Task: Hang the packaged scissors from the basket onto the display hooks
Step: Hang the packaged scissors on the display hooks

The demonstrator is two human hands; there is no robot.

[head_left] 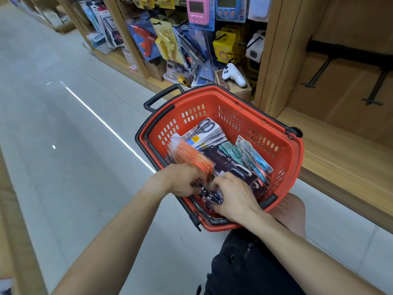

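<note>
two hands worked inside a red basket (285, 158) on the shop floor, sorting packaged scissors. the left hand (180, 179), at about eight o'clock in the basket, had its fingers curled round the near end of a fanned stack of orange-backed packs (191, 155). the right hand (234, 199), at six o'clock, pinched a dark scissors pack (209, 194) between thumb and fingers. more packs, among them dark ones (225, 159), blue-handled ones (255, 162) and grey-carded ones (209, 129), lay across the basket's middle. black display hooks (319, 74) jutted from the bare wooden bay at two o'clock, well apart from the basket. the step looked like picking; next, a pack would likely need lifting clear and its hang-hole threading onto a hook.
</note>
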